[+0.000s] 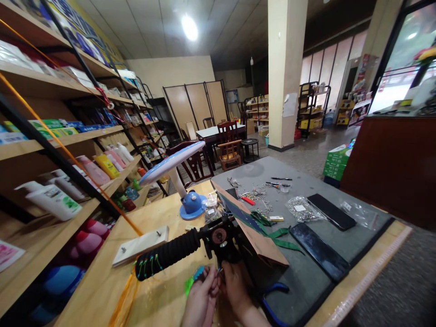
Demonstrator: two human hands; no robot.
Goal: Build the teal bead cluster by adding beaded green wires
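My left hand (pixel 203 295) is closed, thumb pressed against bent fingers, close to the table's front edge. Bright green and blue material (pixel 193 279) shows at its left side. Beside it, almost touching, my right hand (pixel 235 287) has its fingers curled together. A small shiny bit (pixel 220 271) shows between the fingertips; what each hand pinches is too small to name. Just beyond them stands a black device (pixel 221 238) with a dark red disc. A black foam-covered handle (pixel 166 252), wound with green and blue threads near its end, sticks out leftward from it.
Orange cord (pixel 76 161) runs down to a white board (pixel 141 245) with two bolts. A blue lamp (pixel 192 204), cardboard flap (pixel 262 236), green ribbon (pixel 284 238), bagged small metal parts (pixel 301 208), two phones (pixel 320 250) and blue-handled pliers (pixel 272 302) occupy the table. Stocked shelves (pixel 68 93) line the left.
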